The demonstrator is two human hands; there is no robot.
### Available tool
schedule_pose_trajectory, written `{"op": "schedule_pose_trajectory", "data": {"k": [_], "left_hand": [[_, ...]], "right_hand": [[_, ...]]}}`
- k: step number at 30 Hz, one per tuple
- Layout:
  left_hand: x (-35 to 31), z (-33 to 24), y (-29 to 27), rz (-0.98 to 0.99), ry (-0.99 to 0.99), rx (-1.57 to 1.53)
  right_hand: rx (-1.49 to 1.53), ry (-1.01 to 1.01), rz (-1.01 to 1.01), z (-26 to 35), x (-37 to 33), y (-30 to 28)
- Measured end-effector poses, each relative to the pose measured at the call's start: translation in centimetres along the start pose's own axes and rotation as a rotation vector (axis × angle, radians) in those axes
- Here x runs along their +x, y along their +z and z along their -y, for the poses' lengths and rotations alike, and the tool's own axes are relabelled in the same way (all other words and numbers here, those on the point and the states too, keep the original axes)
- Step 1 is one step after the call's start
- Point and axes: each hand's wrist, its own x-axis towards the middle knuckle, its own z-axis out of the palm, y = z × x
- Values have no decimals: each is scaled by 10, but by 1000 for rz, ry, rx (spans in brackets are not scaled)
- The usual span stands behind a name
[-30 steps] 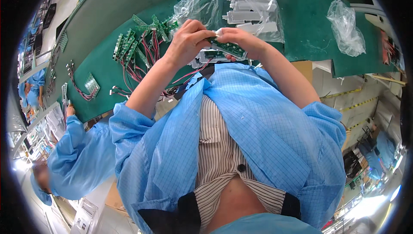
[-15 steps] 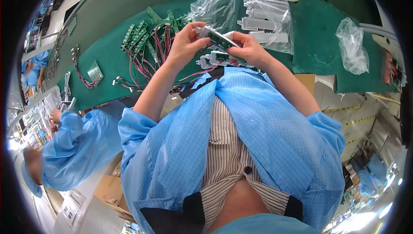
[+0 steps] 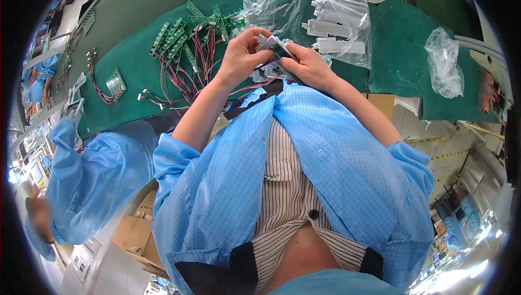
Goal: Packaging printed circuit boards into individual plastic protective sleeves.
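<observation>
Close to the table's near edge, both my hands hold a light grey plastic housing (image 3: 265,40) with a green circuit board (image 3: 280,50) against it. My left hand (image 3: 239,59) pinches the housing's left end between thumb and fingers. On the right end, my right hand (image 3: 310,67) is closed with its thumb pressed near the board. Dark wires trail below the board. Another grey housing (image 3: 267,72) lies on the table just under my hands, mostly covered by them. Left of my left hand is a pile of green circuit boards (image 3: 175,43) with red and black wires (image 3: 202,56).
Several grey housings (image 3: 337,5) lie stacked in a clear plastic bag (image 3: 271,6) beyond my hands. A crumpled bag (image 3: 444,64) is on the green table mat (image 3: 396,51) at right. A wired board (image 3: 115,82) lies far left. A co-worker in blue (image 3: 103,181) is at lower left.
The housing has turned to a steeper angle, and my hands have moved closer together on it. The co-worker's arm at left has shifted.
</observation>
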Motion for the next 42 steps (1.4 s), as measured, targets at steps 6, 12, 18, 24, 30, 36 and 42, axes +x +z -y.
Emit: {"op": "schedule_pose_trajectory", "data": {"k": [6,12,18,24,30,36,42], "left_hand": [[-1,-4,-1,75,-42,-6],[-4,10,7,2,6,-21],[-7,16,12,-116,10,256],[-4,23,13,-148,-28,39],[-33,-58,-67,-4,-263,383],[-85,-93,-167,-269,-384,759],[-88,-42,-177,-197,-488,1369]], "right_hand": [[124,47,-61,3,-1,4],[3,14,-243,11,-3,11],[-264,-29,-357,11,0,15],[-280,-25,-185,0,13,1],[-104,103,-591,-28,-13,-100],[8,10,-367,-8,-28,-79],[-750,-263,9,-24,-11,-20]]}}
